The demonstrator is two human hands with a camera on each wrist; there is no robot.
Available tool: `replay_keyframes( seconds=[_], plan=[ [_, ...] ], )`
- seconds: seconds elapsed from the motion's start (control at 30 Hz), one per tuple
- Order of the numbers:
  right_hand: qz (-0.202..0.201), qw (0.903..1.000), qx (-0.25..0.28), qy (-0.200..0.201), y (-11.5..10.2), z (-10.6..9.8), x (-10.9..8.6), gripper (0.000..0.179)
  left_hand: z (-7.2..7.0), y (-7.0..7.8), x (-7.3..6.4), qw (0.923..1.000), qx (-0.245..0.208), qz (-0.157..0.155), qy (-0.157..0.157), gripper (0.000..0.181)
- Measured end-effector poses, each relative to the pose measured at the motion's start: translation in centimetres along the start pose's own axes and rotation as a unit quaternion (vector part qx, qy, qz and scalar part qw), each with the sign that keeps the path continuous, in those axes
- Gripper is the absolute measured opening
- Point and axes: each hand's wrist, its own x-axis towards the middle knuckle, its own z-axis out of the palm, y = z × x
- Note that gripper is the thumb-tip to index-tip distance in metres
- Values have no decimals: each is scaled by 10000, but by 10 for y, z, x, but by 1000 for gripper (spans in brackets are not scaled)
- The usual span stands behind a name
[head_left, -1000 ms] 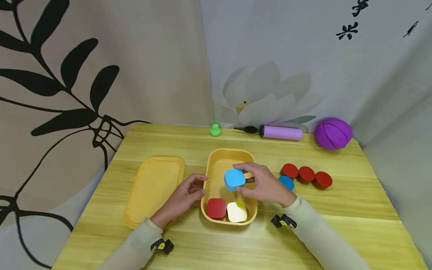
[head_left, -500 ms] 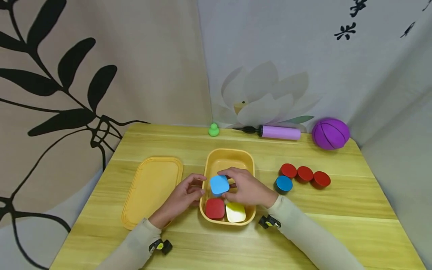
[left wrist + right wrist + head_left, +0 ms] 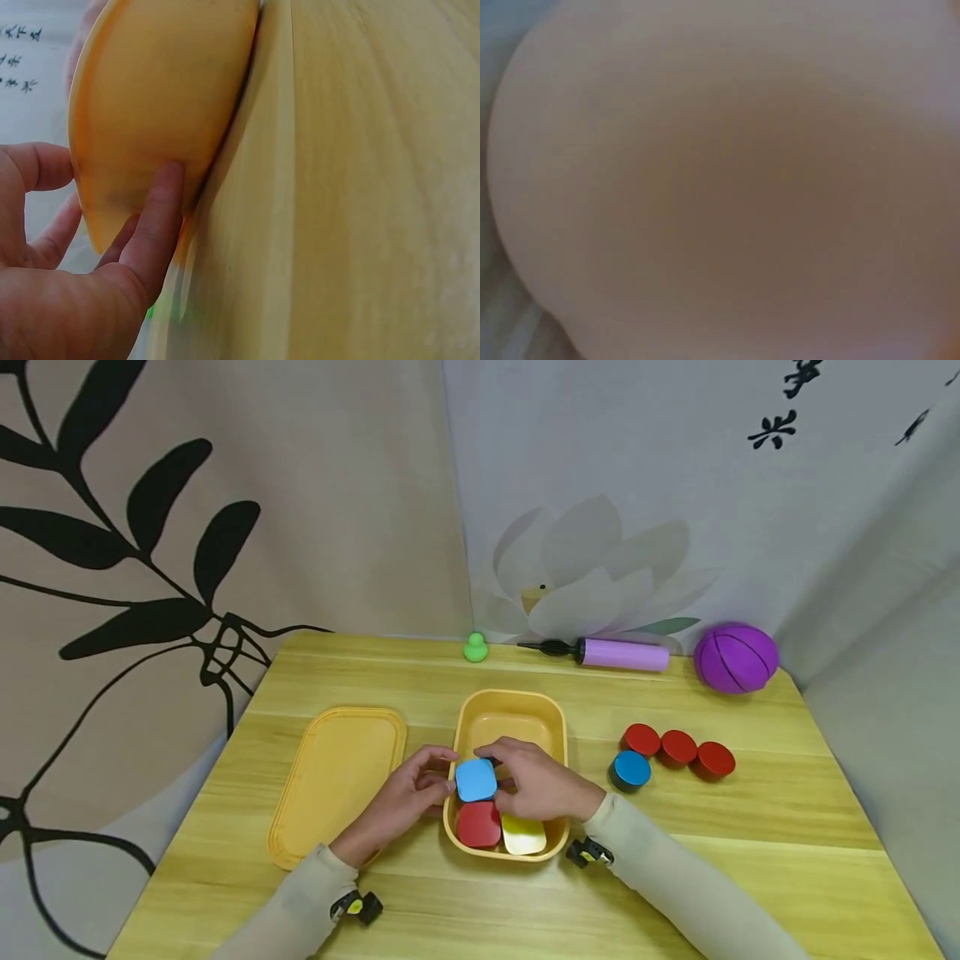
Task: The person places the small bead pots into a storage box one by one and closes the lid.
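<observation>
In the head view, my right hand (image 3: 543, 782) reaches into the yellow plastic box (image 3: 510, 695) and holds a blue rounded-square block (image 3: 476, 779) at its right side. The block is against the left wall, just behind a red rounded-square block (image 3: 479, 824). A yellow block (image 3: 522, 835) lies to the right of the red one, partly covered by the right hand. My left hand (image 3: 401, 793) holds the box's left side. The left wrist view shows its thumb (image 3: 157, 217) pressing the box's outer wall (image 3: 165, 82). Only blurred skin fills the right wrist view.
Left of the box lies a yellow lid (image 3: 341, 777). Three red round pieces (image 3: 678, 749) and a blue round piece (image 3: 630, 771) stand to the right. Along the back edge are a small green object (image 3: 476, 648), a purple hand pump (image 3: 622, 654) and a purple ball (image 3: 737, 658).
My right hand has carried the blue block leftward and lowered it behind the red block. More of the blue round piece shows. The left hand has stayed at the box's side.
</observation>
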Motion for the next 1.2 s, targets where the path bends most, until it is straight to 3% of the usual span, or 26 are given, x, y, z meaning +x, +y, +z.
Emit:
replay_keyframes(
  seconds=[0.3,0.83,1.0,1.2],
  plan=[
    [184,9992,-237,-263,1,4,2,48,2,-3,-1,9999,54,-129,82,44],
    [96,9999,138,-35,-2,-1,0,51,2,1,1,9999,66,-62,72,41],
    [-25,9985,523,163,-4,-10,-10,53,3,0,2,9999,117,-29,57,42],
    [-196,9920,937,818,4,-25,-27,47,3,1,2,9998,176,-50,91,42]
  ],
)
